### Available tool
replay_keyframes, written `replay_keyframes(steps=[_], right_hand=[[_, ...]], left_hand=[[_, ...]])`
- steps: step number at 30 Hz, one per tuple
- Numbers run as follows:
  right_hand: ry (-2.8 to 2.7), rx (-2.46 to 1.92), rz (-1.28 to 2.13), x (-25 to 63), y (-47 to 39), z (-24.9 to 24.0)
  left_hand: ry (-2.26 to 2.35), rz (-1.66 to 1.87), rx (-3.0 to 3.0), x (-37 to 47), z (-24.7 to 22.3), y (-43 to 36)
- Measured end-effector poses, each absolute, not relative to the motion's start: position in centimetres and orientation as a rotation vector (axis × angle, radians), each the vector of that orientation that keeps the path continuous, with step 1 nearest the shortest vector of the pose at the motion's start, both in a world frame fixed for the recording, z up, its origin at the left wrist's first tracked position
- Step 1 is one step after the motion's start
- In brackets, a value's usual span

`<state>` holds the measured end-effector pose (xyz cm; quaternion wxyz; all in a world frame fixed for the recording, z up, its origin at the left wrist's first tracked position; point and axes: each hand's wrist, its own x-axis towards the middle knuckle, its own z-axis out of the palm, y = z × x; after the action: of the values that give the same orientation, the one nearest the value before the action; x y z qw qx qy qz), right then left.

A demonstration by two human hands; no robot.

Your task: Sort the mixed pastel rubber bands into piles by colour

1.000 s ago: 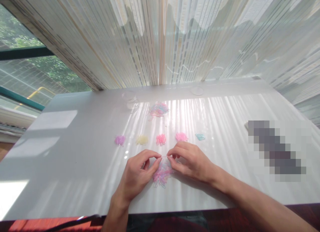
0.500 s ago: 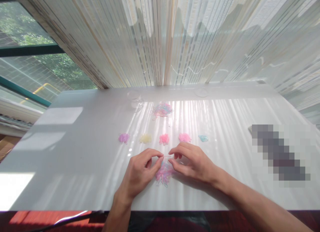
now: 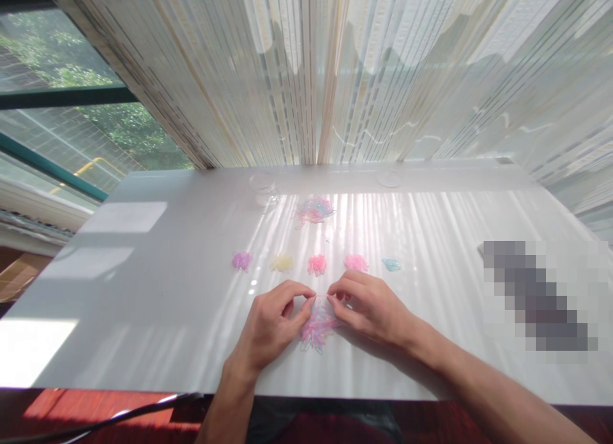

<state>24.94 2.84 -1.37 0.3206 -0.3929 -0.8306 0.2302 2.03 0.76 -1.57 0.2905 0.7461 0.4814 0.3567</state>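
Note:
My left hand (image 3: 282, 316) pinches one end of a thin pink rubber band (image 3: 322, 296) between thumb and forefinger. The other end is in the fingertips of my right hand (image 3: 364, 306), so the band spans the short gap. Just below the fingers lies a mixed pile of rubber bands (image 3: 316, 334), pink, purple and bluish, partly hidden by my hands. Beyond them, small heaps sit in a row: purple (image 3: 242, 261), yellow (image 3: 282, 262), coral pink (image 3: 317, 264), light pink (image 3: 356, 262) and teal (image 3: 391, 264).
Farther back on the white table (image 3: 191, 239) is another mixed heap of bands (image 3: 315, 210). A clear plastic tub (image 3: 263, 187) stands left of it, and a clear round lid (image 3: 389, 179) lies to the right. A blurred-out dark object (image 3: 536, 297) is at the right.
My right fingertips have closed on the band's free end and come nearer to the left ones. The view has shifted slightly; the heaps look the same.

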Motion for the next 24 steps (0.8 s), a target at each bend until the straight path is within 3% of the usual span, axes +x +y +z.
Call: replay_keyframes(steps=[24], right_hand=[[-2.058, -1.099, 0.75, 24.47, 2.3, -0.62]], left_hand=[[1.281, 0.974, 2.01, 1.97, -1.91, 0.68]])
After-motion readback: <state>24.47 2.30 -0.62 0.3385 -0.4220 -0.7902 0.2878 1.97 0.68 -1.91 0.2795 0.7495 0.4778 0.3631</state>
